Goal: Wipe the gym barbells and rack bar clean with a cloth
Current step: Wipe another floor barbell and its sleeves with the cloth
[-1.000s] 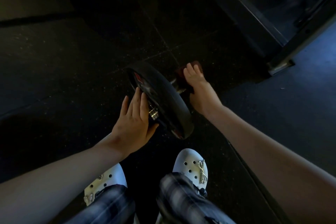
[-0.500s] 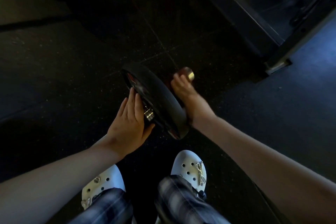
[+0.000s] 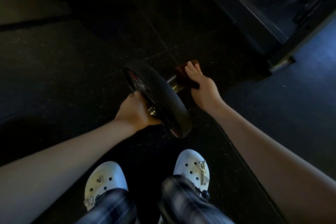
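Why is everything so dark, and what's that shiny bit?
Head view: the gym is dimly lit, so the floor and weight plate nearly vanish into black; the shiny bit is light glinting on the metal bar end beside the cloth; the white shoes catch the most light.

Dim and murky, bluish light from the right, wide-angle bending at edges

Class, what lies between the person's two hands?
In the head view, the black weight plate stands between the left hand and the right hand, which holds the cloth.
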